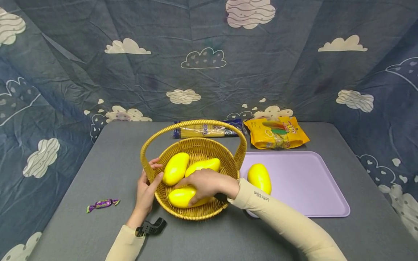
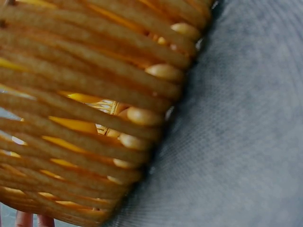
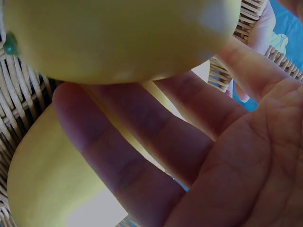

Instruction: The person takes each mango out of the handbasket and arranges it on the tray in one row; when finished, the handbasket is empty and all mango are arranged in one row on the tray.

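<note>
We see a golden wicker basket (image 1: 196,146) with a tall arched handle in the middle of the frame, standing on a grey tabletop (image 1: 73,232). At its left side our left hand (image 1: 146,188) grips the rim by the foot of the handle, thumb and fingers either side of it. Our right hand (image 1: 206,183) reaches down into the basket and grasps the front mango (image 1: 180,197), with the thumb on its near side and fingers on its far side; the right wrist view shows fingers bent against a mango's underside.

Two more yellow mangoes lie in the basket: the left mango (image 1: 176,168), near the left hand, and the rear mango (image 1: 205,164), just behind the right hand. Right of centre, a fourth mango (image 1: 259,177) rests at the left end of a lilac tray (image 1: 303,185), partly behind our right sleeve (image 1: 277,215). Beyond the basket we have a spaghetti packet (image 1: 196,131), and to its right a yellow snack bag (image 1: 277,136). A purple wrapped candy (image 1: 103,204) lies at lower left.
</note>
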Demonstrator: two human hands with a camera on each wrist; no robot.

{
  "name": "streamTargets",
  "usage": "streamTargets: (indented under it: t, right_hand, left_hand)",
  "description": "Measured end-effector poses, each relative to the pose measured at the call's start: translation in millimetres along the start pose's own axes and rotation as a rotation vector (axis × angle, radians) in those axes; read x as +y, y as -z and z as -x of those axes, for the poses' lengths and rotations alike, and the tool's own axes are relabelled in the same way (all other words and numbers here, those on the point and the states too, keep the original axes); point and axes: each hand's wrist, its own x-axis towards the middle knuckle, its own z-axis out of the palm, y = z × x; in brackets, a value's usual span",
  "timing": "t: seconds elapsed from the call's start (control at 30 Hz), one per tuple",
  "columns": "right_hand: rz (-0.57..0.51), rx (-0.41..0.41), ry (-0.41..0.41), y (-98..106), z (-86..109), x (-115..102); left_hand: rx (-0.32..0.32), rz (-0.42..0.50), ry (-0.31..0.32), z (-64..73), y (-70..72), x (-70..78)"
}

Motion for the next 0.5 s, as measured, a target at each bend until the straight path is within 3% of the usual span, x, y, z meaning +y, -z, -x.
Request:
streamTargets:
  t: [0.5]
  right_hand:
    - [0.002, 0.063, 0.009, 9.4, 9.0, 3.1]
  left_hand:
    - [0.004, -0.005, -0.016, -0.1, 0.1, -0.3]
